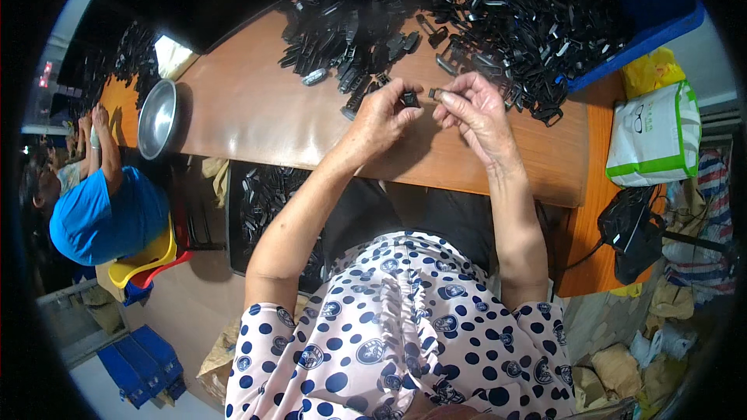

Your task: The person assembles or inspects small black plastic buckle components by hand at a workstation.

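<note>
My left hand (379, 118) is closed on a small black plastic part (410, 99), held between thumb and fingertips over the brown tabletop (257, 101). Close by on its right, my right hand (476, 115) pinches a small dark piece (435, 94) between thumb and forefinger. The two parts face each other with a narrow gap between them. Just beyond my hands lie a heap of black plastic parts (342, 23) and a larger heap (537, 23) to the right. A few loose parts (433, 31) rest between the heaps.
A blue bin (661, 31) stands at the far right, with a white and green bag (652, 136) nearer. At the table's left is a metal bowl (158, 119). A co-worker in a blue shirt (109, 214) sits further left. Below the table edge is a tray of black parts (268, 194).
</note>
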`<state>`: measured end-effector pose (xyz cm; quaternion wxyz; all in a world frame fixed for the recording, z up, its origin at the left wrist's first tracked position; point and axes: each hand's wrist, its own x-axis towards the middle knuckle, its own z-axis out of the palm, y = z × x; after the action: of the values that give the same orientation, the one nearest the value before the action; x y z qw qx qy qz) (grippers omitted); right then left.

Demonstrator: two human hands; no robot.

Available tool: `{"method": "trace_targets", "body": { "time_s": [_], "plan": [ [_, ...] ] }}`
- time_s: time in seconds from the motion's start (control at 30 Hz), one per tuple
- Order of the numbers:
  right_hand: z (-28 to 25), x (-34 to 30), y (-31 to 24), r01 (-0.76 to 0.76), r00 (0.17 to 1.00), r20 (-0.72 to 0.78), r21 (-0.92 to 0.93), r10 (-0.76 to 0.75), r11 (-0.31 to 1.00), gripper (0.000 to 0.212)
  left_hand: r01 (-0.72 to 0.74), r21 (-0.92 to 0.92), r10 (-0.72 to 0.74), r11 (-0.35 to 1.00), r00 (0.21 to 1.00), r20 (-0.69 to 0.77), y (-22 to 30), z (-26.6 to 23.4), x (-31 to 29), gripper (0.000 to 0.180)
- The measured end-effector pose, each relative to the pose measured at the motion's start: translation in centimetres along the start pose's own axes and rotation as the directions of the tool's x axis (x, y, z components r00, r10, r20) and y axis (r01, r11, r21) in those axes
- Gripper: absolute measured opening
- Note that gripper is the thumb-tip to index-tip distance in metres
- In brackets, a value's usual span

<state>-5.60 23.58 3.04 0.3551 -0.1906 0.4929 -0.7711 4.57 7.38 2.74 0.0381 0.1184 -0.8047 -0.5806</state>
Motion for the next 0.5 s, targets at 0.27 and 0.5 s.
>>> {"method": "trace_targets", "body": {
  "time_s": [0.27, 0.5],
  "plan": [
    [2.9, -3.7, 0.1, -0.093, 0.994, 0.075, 0.126, 0.084, 0.988, 0.021, -0.225, 0.079, 0.235, 0.971, 0.961, -0.147, 1.3, 0.0, -5.7, 0.026],
    [4.2, -5.2, -0.2, -0.121, 0.986, 0.128, 0.129, 0.105, 0.984, 0.022, -0.198, 0.190, 0.228, 0.962, 0.962, -0.152, 1.8, -0.1, -7.6, 0.023]
  ]
}}
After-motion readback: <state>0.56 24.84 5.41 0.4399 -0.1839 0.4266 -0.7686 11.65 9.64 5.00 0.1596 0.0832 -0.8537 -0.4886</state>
